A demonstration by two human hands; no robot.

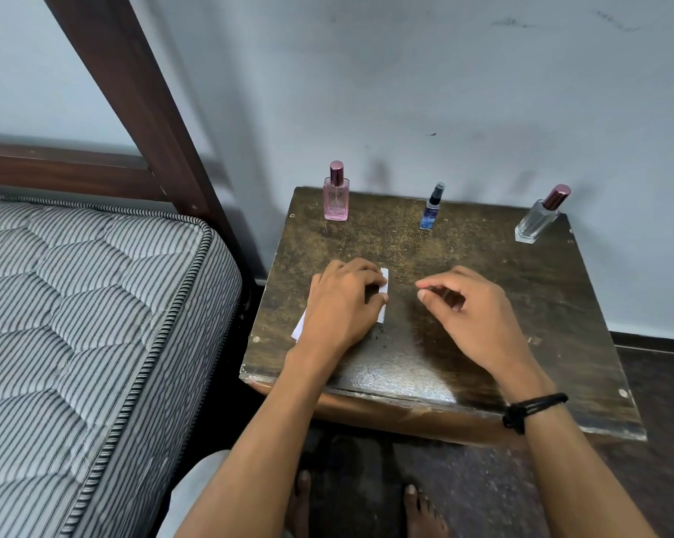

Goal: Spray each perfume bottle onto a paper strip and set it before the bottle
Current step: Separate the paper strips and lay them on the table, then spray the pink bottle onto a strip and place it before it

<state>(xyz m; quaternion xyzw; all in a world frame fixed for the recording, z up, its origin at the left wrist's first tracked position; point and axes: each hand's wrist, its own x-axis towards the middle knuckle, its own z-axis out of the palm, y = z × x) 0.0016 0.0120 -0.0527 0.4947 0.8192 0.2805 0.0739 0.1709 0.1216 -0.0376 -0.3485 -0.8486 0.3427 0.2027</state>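
Observation:
Three perfume bottles stand along the far edge of a worn dark table [521, 304]: a pink one [336, 196] at the left, a small blue one [432, 208] in the middle and a clear one with a maroon cap [540, 219] at the right. White paper strips [384, 289] lie under my left hand [339, 304], whose curled fingers grip them; most of the paper is hidden. My right hand [467, 304] hovers just right of it, fingers loosely curled, holding nothing.
A striped mattress [75, 324] on a dark wooden bed frame [141, 110] stands close on the left. A pale wall rises right behind the bottles. My bare feet [366, 506] are on the dark floor under the table's near edge.

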